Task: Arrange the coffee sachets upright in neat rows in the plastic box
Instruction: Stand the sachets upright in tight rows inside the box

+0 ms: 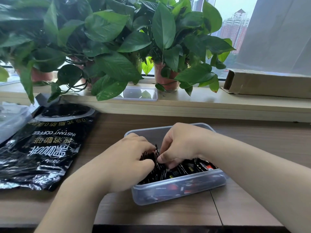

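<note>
I am holding both my hands inside the plastic box [178, 190]. My left hand [133, 158] is curling its fingers round a small bunch of black coffee sachets [185, 170] at the left side of the box. My right hand [181, 143] is pinching the top edges of the sachets between thumb and fingers, just beside the left hand. The sachets between my hands are standing nearly upright, and the ones to the right are leaning in a row along the near wall. The box is sitting on the wooden tabletop [244, 207]. To the left, a large black instant coffee bag [42, 148] is lying flat. Behind, on the windowsill [202, 100], a clear lid [139, 94], potted plants [166, 47] and a cardboard box [269, 83] are resting.
</note>
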The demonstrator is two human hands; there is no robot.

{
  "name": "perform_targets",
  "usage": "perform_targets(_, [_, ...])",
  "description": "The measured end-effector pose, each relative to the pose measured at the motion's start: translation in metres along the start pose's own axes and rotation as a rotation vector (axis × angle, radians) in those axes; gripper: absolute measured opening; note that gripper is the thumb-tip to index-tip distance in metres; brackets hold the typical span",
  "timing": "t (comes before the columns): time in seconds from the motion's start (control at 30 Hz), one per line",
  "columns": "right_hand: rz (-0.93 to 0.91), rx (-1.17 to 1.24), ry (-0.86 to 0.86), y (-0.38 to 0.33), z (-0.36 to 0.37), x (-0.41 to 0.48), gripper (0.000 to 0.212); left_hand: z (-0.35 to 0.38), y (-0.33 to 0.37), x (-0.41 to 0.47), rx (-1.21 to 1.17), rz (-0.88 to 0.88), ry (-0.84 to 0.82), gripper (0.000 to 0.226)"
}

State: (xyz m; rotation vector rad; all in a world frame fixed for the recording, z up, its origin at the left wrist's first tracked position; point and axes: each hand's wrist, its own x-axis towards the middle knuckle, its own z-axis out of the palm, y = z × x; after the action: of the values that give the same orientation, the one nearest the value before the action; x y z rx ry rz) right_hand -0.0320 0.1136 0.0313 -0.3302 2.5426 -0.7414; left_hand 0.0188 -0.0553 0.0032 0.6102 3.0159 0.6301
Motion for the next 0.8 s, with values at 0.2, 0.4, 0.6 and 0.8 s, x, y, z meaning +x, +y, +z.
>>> perform_targets(0.2, [-0.014,-0.088,-0.113,-0.001,-0.005,-0.001,0.027,0.001,0.001,0.000,0.056,-0.044,-0.052,0.059])
perform_targets(0.4, [-0.120,-0.064,-0.109,0.008,-0.008,0.006,0.017,-0.003,0.005,-0.004,-0.022,-0.010,-0.087,0.053])
perform_targets(0.6, [-0.352,-0.365,-0.142,0.009,-0.029,-0.004,0.024,-0.007,0.009,-0.002,0.005,-0.045,-0.188,0.043])
perform_targets(0.8, [-0.434,-0.659,-0.105,0.018,-0.019,0.004,0.023,-0.011,0.017,0.004,0.119,-0.051,-0.296,0.055])
